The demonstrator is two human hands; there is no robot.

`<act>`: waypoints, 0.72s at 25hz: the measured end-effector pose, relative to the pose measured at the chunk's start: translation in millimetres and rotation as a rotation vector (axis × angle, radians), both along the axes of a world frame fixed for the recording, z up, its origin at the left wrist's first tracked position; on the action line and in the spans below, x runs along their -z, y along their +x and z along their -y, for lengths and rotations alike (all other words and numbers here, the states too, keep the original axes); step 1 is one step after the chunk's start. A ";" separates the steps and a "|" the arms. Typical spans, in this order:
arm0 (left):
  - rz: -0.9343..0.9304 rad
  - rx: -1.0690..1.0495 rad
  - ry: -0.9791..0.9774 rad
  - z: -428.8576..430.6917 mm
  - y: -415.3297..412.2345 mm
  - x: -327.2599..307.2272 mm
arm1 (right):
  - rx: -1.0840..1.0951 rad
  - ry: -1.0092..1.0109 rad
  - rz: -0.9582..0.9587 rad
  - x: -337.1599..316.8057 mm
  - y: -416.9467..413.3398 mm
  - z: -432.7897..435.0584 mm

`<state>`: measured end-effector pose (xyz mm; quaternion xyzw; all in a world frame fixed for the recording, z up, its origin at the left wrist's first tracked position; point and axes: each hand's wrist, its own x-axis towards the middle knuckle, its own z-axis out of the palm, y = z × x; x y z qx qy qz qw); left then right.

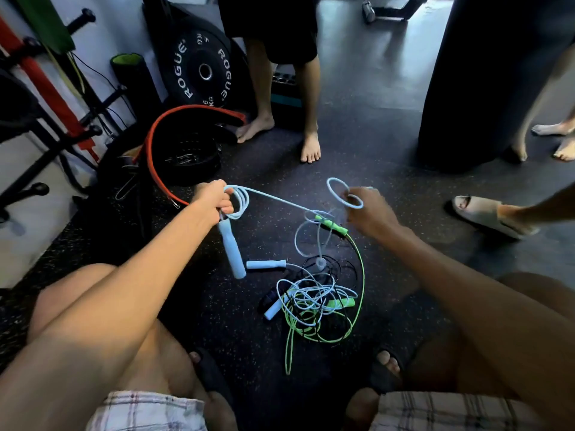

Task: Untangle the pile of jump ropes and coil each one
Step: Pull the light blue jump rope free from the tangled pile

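A tangled pile of jump ropes lies on the dark floor between my knees: light blue, green and black cords with their handles. My left hand grips a few coils of the light blue rope, and one light blue handle hangs below it. From there the blue cord runs taut to the right. My right hand pinches a loop of the same blue cord, raised above the pile. A green handle hangs lifted in the cord just left of that hand. Another light blue handle lies on the floor.
A person's bare feet stand behind the pile, and a sandalled foot is at the right. A black bag with a red rim, a weight plate and a rack stand at the left. A dark punching bag hangs at the right.
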<state>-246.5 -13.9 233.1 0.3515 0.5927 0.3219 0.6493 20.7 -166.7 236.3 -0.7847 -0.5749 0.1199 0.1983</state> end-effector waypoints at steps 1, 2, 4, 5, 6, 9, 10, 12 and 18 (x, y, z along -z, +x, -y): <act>-0.010 -0.070 -0.003 -4.8 -6.0 2.3 | 0.066 -0.017 0.091 -3.5 5.5 2.3; 0.005 -0.132 -0.003 -8.3 -10.5 4.4 | 0.114 -0.063 0.202 -6.7 11.2 5.4; 0.047 -0.242 0.033 -11.0 -13.7 4.5 | 0.148 -0.216 0.343 -9.3 20.8 12.4; 0.053 -0.271 0.060 -10.5 -13.3 2.8 | 0.149 -0.291 0.361 -8.5 24.2 14.6; 0.058 -0.265 0.075 -9.3 -12.0 0.4 | 0.146 -0.348 0.362 -6.5 26.4 16.1; 0.059 -0.032 0.089 -0.2 -2.6 -8.9 | 0.146 -0.429 0.327 -1.5 25.8 19.8; 0.064 0.081 0.113 3.8 1.6 -11.7 | 0.145 -0.434 0.327 -1.5 24.2 20.5; 0.088 0.285 0.172 13.6 10.2 -17.6 | 0.131 -0.427 0.328 -3.0 20.2 20.3; 0.221 0.659 0.245 34.2 23.8 -35.6 | -0.158 -0.278 -0.072 4.7 -7.4 0.4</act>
